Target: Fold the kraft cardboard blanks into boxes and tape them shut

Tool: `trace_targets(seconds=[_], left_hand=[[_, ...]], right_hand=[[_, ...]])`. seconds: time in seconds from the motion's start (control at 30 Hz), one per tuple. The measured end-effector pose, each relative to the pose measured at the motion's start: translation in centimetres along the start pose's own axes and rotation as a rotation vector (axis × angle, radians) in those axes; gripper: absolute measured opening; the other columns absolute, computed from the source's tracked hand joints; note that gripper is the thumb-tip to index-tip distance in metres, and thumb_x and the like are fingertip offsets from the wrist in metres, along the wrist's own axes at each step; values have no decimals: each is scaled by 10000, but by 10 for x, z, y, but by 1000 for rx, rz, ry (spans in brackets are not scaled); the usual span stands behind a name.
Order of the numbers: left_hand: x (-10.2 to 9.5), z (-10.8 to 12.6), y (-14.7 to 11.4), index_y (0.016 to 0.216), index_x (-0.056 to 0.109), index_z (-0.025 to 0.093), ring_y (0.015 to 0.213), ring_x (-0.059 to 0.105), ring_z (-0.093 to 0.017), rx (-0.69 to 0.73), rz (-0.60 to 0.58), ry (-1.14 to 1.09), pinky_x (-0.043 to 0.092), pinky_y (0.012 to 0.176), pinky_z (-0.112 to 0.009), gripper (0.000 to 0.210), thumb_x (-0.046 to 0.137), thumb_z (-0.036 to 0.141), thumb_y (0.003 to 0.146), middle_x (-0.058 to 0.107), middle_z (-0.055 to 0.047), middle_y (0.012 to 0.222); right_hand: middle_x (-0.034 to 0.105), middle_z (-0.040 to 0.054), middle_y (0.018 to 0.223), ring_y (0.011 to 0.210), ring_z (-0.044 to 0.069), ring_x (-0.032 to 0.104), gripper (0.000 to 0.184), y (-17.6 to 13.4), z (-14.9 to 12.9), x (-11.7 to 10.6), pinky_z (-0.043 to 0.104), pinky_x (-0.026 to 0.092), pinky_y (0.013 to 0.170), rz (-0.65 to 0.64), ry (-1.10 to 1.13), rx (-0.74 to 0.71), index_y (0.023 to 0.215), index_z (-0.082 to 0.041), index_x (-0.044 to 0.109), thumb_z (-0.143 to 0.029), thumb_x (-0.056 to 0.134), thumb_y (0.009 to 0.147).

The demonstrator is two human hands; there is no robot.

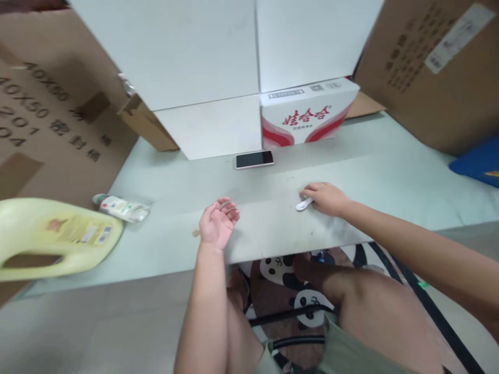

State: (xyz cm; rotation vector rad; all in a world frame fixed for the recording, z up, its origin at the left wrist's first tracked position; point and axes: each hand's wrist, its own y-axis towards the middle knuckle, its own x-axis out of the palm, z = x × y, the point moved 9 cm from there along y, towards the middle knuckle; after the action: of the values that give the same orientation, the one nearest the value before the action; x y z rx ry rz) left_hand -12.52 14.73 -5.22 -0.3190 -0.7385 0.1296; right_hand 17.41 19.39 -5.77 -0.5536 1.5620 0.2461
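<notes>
My left hand is palm up just above the near part of the pale table, its fingers half curled around a thin pale loop. What the loop is made of is too small to make out. Over to the right, my right hand rests palm down on the tabletop, fingers closed over a small white spoon-like thing. Its rounded end sticks out to the left; the rest is hidden under the hand. Beyond both hands lies a phone with a dark screen.
White boxes and a red-and-white printed carton stand at the back. Large brown cartons flank the table. At left lie a clear bottle and a yellow jug. A small tan bit lies beside my left hand.
</notes>
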Motion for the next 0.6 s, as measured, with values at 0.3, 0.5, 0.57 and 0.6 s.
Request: trace_targets(seconds=[0.3, 0.5, 0.57, 0.6], left_hand=[[-36, 46, -21, 830, 680, 165, 604, 593, -127, 111, 21, -210, 466, 599, -257, 208, 644, 340, 724, 643, -27, 723], [-59, 64, -26, 809, 670, 168, 588, 546, -120, 133, 25, -390, 438, 603, -253, 182, 634, 333, 742, 597, -19, 689], [-67, 66, -25, 792, 674, 159, 593, 544, -123, 119, 38, -430, 448, 634, -259, 186, 623, 333, 746, 586, -23, 672], [-72, 69, -24, 782, 677, 156, 600, 545, -126, 120, 53, -445, 453, 650, -261, 190, 616, 333, 750, 580, -26, 665]], right_hand=[[653, 83, 909, 693, 188, 574, 141, 62, -68, -44, 294, 369, 615, 72, 101, 21, 823, -202, 640, -150, 520, 769], [677, 45, 765, 713, 185, 595, 181, 170, -180, -83, 275, 404, 641, 155, 338, -68, 837, -213, 631, -305, 481, 881], [692, 37, 793, 730, 177, 608, 251, 211, -220, -95, 276, 446, 678, 179, 437, -105, 853, -212, 632, -351, 433, 916], [702, 39, 831, 757, 179, 616, 279, 232, -240, -102, 283, 467, 703, 193, 482, -122, 873, -211, 634, -372, 414, 928]])
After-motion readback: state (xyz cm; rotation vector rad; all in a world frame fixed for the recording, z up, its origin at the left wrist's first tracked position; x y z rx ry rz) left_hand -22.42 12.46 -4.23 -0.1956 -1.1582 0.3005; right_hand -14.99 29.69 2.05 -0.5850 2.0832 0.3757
